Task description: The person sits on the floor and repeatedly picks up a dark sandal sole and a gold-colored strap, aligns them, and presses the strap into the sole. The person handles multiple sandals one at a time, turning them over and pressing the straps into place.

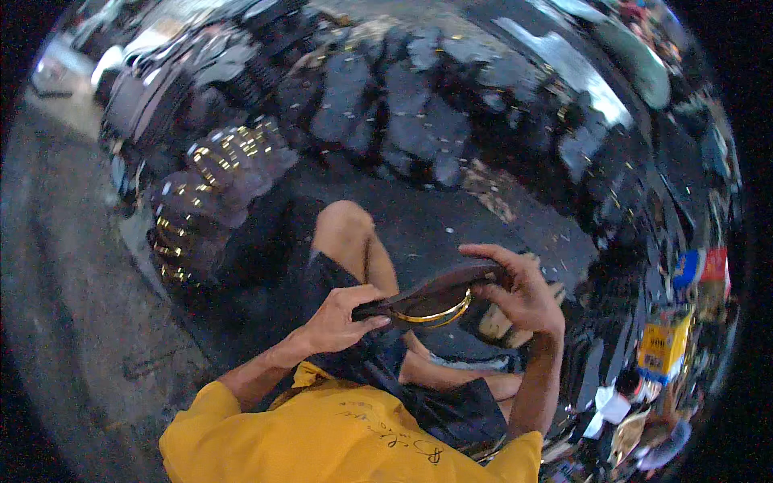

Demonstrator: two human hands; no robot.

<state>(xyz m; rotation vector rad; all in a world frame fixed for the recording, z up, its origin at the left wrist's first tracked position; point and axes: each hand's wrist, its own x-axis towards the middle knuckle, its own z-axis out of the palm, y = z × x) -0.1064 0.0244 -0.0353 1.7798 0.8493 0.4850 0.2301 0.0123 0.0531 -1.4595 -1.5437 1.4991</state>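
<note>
Your L hand pinches the dark pc at its 8 o'clock end; R hand grips it approx 3 o'clock. Pc's between them, gold rim at 6. From pc: gold-trimmed stack at 10, dark pile at 12, yellow box abt 4.

From a distance, I look down on what appears to be a workshop: heaps of dark pieces surround a dark floor covering, gold-coloured metal glints along a stack, and a yellow box stands amid clutter.
</note>
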